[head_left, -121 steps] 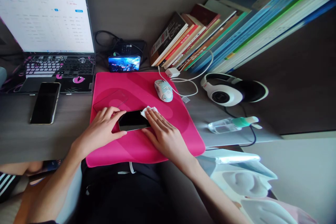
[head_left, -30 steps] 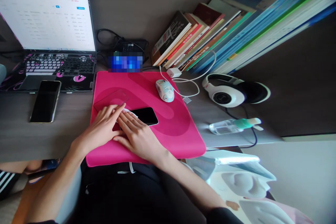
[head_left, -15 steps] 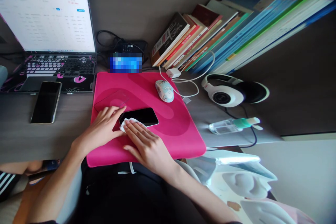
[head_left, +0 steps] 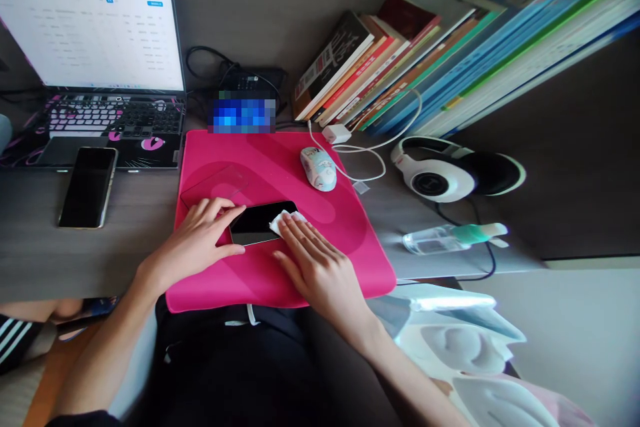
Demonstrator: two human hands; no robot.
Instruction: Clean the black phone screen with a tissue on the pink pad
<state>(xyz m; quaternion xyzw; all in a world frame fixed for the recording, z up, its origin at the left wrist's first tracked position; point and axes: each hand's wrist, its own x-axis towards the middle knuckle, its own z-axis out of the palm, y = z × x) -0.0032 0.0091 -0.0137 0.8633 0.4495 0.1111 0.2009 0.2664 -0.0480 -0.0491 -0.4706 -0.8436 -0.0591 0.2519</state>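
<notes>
A black phone (head_left: 257, 221) lies screen-up on a pink mat (head_left: 280, 167). My left hand (head_left: 197, 240) steadies the phone's left end, thumb and fingers on its edges. Flat, with fingers stretched out, my right hand (head_left: 315, 260) presses a small white wipe (head_left: 284, 219) onto the right end of the screen. A clear flat sheet (head_left: 215, 183) rests on the mat just above my left hand.
An open laptop (head_left: 95, 60) stands at the back left with a second phone (head_left: 87, 187) before it. A mouse (head_left: 319, 168), charger cable (head_left: 360, 153), headphones (head_left: 450, 173), small spray bottle (head_left: 450, 237) and leaning books (head_left: 425, 47) lie to the right.
My right hand has slid the wipe along the screen from its left end to its right end. My left hand has kept its hold on the phone.
</notes>
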